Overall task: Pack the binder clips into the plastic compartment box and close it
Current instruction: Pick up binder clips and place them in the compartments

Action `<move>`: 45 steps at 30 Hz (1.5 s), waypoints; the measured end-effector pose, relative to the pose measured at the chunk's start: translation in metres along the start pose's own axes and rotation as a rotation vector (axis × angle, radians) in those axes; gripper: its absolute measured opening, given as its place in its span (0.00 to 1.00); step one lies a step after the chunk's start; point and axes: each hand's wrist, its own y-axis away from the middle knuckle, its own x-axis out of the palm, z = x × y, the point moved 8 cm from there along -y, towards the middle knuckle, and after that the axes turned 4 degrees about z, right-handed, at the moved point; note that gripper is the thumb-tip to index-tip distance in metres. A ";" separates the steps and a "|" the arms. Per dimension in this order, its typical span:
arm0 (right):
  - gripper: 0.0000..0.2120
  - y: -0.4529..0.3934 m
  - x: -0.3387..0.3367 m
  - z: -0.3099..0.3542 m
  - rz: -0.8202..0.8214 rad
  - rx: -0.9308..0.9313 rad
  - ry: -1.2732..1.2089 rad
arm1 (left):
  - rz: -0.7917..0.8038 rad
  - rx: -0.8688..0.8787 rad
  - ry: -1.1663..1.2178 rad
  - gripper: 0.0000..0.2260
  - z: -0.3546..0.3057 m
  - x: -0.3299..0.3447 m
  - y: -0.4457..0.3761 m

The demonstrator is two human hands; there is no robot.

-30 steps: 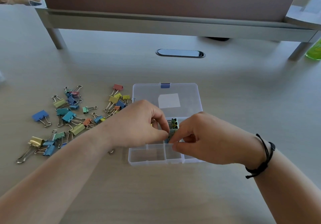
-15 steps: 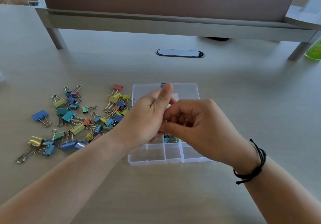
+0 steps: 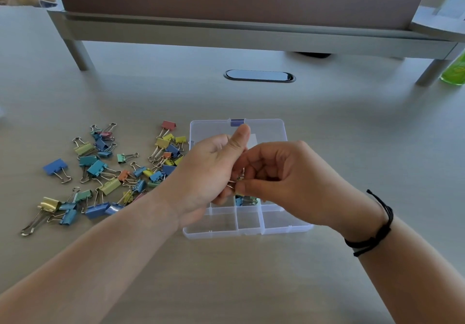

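Both hands, left [image 3: 208, 172] and right [image 3: 289, 175], grip one binder clip [image 3: 236, 181] above the open box [image 3: 247, 223].

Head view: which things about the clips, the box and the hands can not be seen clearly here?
- Clip between the hands: left hand and right hand cover it; only a wire loop shows, so its colour is unknown.
- Compartment box: the hands hide the middle compartments; the count of clips inside is unclear.
- Loose clip pile: its right part disappears behind the left wrist.
- Green bottle: cut by the right edge.
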 end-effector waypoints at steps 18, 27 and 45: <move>0.02 0.003 -0.002 -0.011 0.068 0.049 0.541 | 0.280 0.065 -0.759 0.04 -0.006 -0.008 0.000; 0.08 0.005 0.009 -0.004 0.172 -0.037 0.682 | 0.270 0.076 -0.818 0.03 -0.003 -0.007 -0.001; 0.08 -0.007 0.008 0.009 0.063 -0.114 0.582 | 0.148 0.133 -0.777 0.04 -0.015 -0.030 0.007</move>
